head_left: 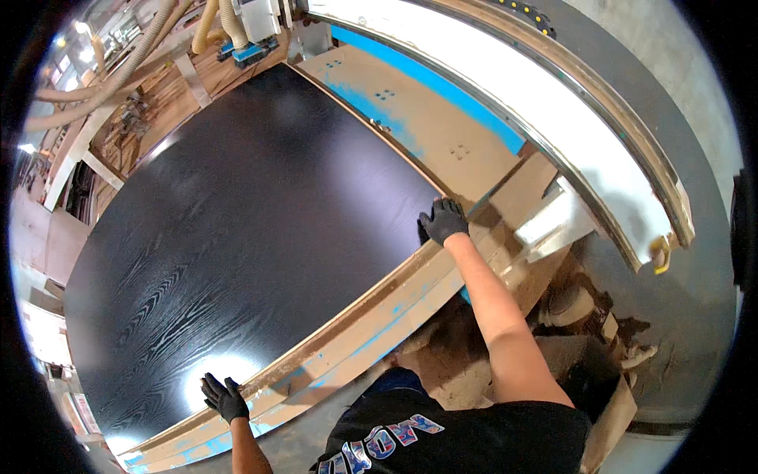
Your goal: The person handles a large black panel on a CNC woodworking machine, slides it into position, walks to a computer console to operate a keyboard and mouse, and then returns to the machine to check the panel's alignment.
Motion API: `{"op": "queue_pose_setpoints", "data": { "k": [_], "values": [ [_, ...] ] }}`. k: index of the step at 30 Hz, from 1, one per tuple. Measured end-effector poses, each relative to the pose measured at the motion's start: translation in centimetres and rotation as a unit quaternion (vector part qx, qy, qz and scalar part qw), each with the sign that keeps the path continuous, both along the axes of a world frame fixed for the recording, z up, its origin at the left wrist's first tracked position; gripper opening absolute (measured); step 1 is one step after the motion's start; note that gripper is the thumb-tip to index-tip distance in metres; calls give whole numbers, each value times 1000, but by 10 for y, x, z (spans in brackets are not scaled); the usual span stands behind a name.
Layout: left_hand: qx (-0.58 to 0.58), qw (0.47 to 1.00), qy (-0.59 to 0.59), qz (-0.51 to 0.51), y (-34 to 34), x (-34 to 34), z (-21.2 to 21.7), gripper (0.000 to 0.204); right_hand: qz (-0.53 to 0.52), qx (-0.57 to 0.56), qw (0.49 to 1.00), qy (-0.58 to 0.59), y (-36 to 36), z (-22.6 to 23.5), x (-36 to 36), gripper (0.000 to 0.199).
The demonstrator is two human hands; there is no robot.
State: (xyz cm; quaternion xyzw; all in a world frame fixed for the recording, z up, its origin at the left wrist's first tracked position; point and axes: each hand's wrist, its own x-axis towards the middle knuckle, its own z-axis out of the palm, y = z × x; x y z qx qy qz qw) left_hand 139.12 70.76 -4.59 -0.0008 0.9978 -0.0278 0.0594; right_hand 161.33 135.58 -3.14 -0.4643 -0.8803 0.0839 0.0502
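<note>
A large black wood-grain panel (260,213) lies flat on a worn brown machine table (387,312) with blue paint showing through. My left hand (226,399), in a black glove, rests at the panel's near edge toward the left, fingers spread on the glossy surface. At the panel's right corner, my right hand (445,222), gloved the same way, lies flat with fingers extended over the edge. Neither hand grips anything. A pale raw edge shows along the panel's near and right sides.
A long white beam with metal rails (505,71) curves across the upper right, a yellow hook (662,254) at its end. Dusty scraps and a cardboard box (584,371) stand by my right arm. Ribbed hoses (118,75) and a blue-edged brush head (251,54) are at the far left.
</note>
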Motion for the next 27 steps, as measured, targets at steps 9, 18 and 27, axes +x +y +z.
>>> {"op": "queue_pose_setpoints", "data": {
  "k": [9, 18, 27],
  "values": [
    [27, 988, 8, 152, 25, 5, -7, 71, -91, 80, 986, 112, 9, -36, -6, 59],
    [110, 984, 45, 130, 25, 11, -14, 76, -149, 169, 974, 12, 17, -39, -28, 63],
    [177, 980, 51, 74, -8, 1, -28, 92, -125, 77, 989, -21, -41, 19, -27, 55]
  ]
}}
